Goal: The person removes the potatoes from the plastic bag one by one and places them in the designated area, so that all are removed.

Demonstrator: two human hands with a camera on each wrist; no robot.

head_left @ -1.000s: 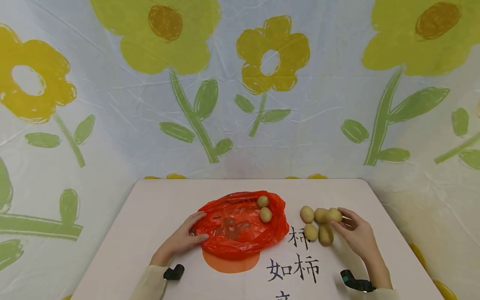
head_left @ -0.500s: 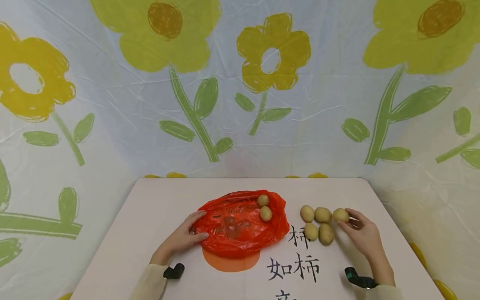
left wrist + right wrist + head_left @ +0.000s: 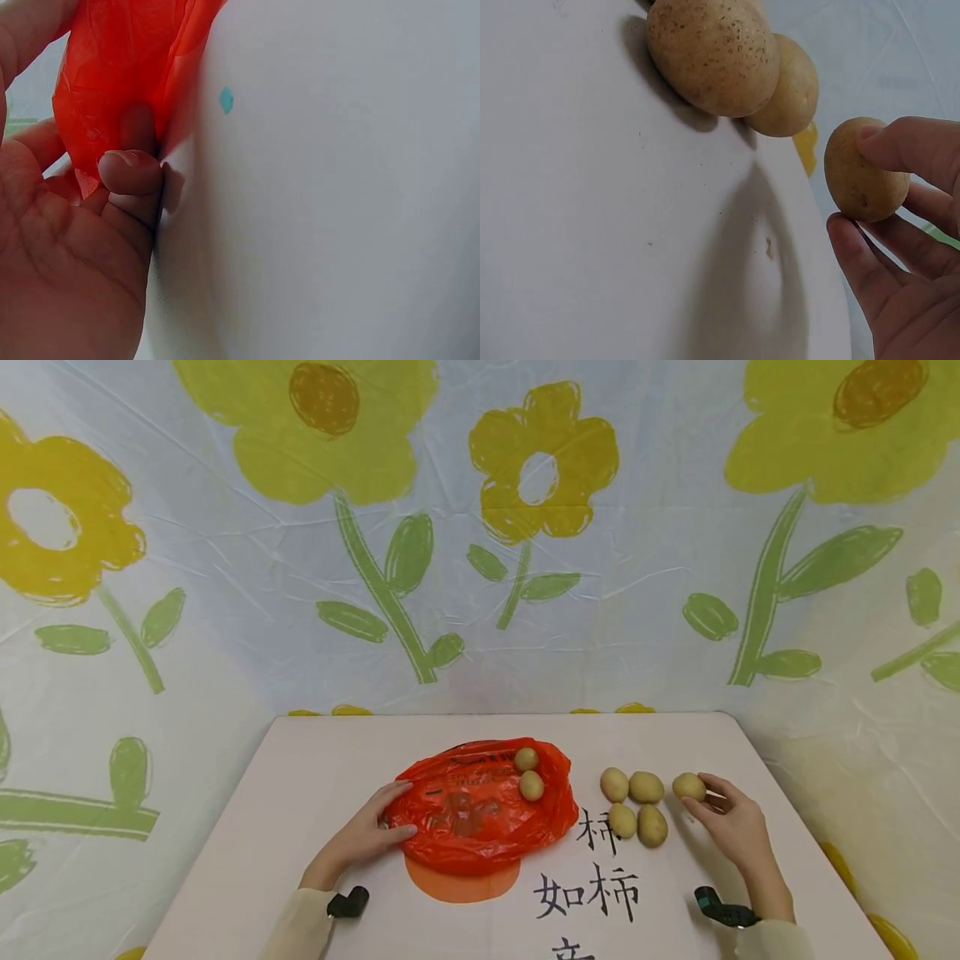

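My right hand (image 3: pixel 738 829) pinches a small potato (image 3: pixel 688 787) between thumb and fingers. In the right wrist view this potato (image 3: pixel 859 176) appears held just off the tabletop. To its left, several potatoes (image 3: pixel 647 787) sit in a close group on the table. A crumpled red plastic bag (image 3: pixel 480 843) lies left of them, with two potatoes (image 3: pixel 531 786) visible at its right end; darker lumps show dimly through the film. My left hand (image 3: pixel 366 828) holds the bag's left end. In the left wrist view the fingers (image 3: pixel 129 174) curl at the edge of the red film (image 3: pixel 112 75).
The pale tabletop (image 3: pixel 337 752) carries printed black characters (image 3: pixel 585 893) and an orange printed shape (image 3: pixel 465 888) partly under the bag. A flower-patterned cloth (image 3: pixel 630 610) hangs behind and beside the table. Each wrist wears a black camera (image 3: pixel 348 903).
My right hand has drawn the pinched potato rightwards, away from the grouped potatoes, leaving a gap. The left hand and the bag have stayed in place.
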